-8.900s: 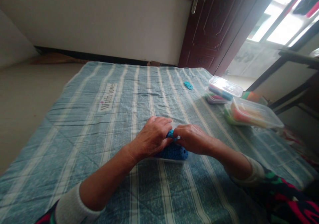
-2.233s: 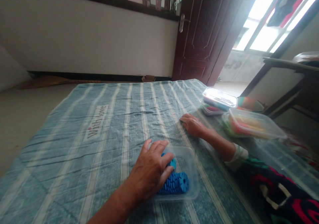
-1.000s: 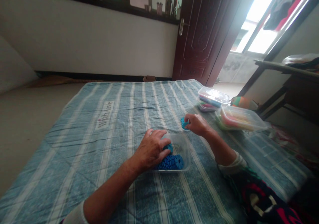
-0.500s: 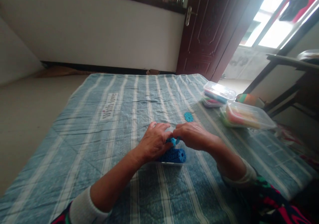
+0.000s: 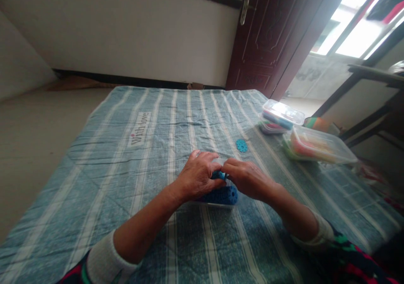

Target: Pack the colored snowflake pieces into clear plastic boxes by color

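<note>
Fingers [image 5: 202,160] of the left hand [image 5: 197,178] and the right hand [image 5: 249,179] curl closed toward each other, gripping a small blue disc [image 5: 219,175] between them, though the fingertips are partly hidden. Just under the fingers, a roll of stacked blue discs [image 5: 221,196] lies in a clear plastic tub [image 5: 217,205]. Ahead of the right fingers, a loose blue disc [image 5: 241,145] rests on a striped blue quilt [image 5: 94,191], and farther past it sit a lidded tub [image 5: 282,115] and a second lidded tub [image 5: 317,147], both holding colourful pieces
</note>
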